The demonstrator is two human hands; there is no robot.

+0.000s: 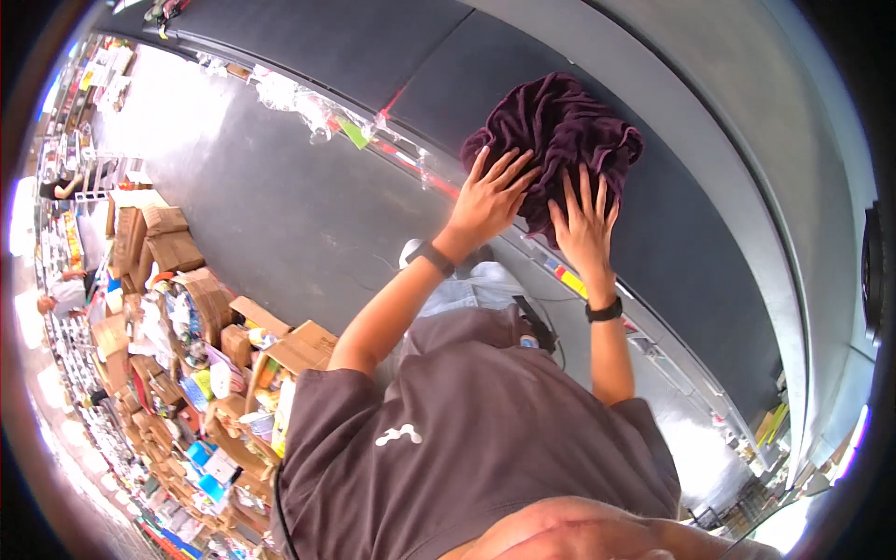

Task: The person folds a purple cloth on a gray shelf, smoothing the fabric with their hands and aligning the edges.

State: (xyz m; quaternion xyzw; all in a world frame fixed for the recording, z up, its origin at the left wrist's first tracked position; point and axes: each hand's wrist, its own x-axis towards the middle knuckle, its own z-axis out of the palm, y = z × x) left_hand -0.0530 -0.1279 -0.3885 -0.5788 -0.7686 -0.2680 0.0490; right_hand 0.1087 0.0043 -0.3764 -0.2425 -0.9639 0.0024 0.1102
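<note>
A crumpled dark purple cloth (560, 122) lies bunched on a dark grey shelf surface (434, 66). My left hand (493, 192) rests with spread fingers on the cloth's near left part, close to the shelf's front edge. Beside it, my right hand (584, 217) presses on the near right part, its fingers apart and pointing away from me. Both palms face down, and the cloth hides whatever lies under it. Each wrist wears a dark band.
A pale grey curved panel (735, 105) rises behind the shelf. Clear plastic wrap and tags (301, 98) hang along its front edge. Cardboard boxes (168, 238) and mixed goods are heaped on the floor at left. Further off at the left are people (63, 187).
</note>
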